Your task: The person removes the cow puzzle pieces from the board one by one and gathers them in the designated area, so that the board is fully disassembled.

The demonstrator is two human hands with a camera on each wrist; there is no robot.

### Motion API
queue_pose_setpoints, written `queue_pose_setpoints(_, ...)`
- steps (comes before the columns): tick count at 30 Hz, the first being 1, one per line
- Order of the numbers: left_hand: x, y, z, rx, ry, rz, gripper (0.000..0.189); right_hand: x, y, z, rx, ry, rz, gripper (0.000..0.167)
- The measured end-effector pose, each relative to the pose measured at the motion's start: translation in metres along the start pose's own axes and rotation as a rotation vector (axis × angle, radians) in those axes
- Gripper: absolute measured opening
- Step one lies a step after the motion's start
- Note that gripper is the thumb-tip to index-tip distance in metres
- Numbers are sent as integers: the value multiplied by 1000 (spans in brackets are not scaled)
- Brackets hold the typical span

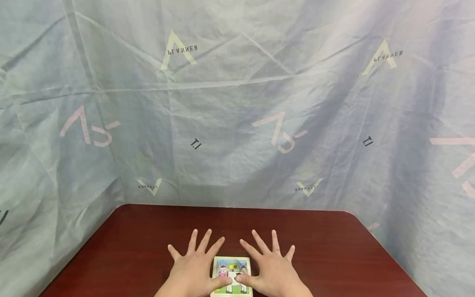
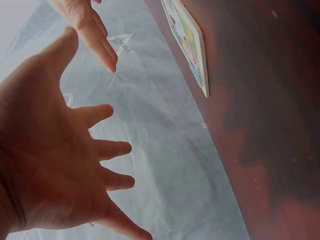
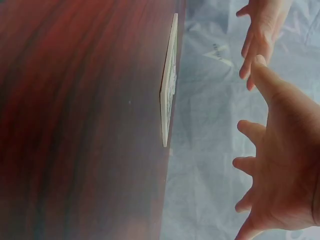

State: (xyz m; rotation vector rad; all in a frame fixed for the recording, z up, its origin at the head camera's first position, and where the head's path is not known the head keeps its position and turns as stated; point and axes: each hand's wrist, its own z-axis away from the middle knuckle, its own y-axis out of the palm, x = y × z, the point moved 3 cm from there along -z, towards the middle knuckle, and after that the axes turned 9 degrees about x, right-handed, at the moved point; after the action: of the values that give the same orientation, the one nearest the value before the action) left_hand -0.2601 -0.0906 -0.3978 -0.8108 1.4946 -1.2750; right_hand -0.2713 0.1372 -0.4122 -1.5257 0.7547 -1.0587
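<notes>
A small square picture puzzle with a pale wooden border lies flat at the near middle of the table; a cow is drawn on it. To its left is my left hand, fingers spread wide. On the other side my right hand mirrors it, also spread and holding nothing. Both thumbs overlap the picture in the head view, tips close together. In the left wrist view the left palm is raised off the table, apart from the puzzle. Likewise, the right wrist view has the right palm apart from the puzzle.
The dark red-brown table has rounded far corners. A grey, wrinkled cloth printed with letters and logos hangs behind it and along both sides.
</notes>
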Motion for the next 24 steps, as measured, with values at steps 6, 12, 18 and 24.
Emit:
queue_pose_setpoints(6,3,-4,-6,22,-27,61,93,1,0,-1,29,-7,5,87)
queue_pose_setpoints(12,7,1,-11,45,-30,131,81,-2,7,-4,92,-19,-66,84)
queue_pose_setpoints(18,11,10,-14,88,-31,165,73,-3,15,-8,158,-62,-132,82)
queue_pose_setpoints(24,14,14,-17,74,-23,155,72,-3,20,-11,209,-88,-167,79)
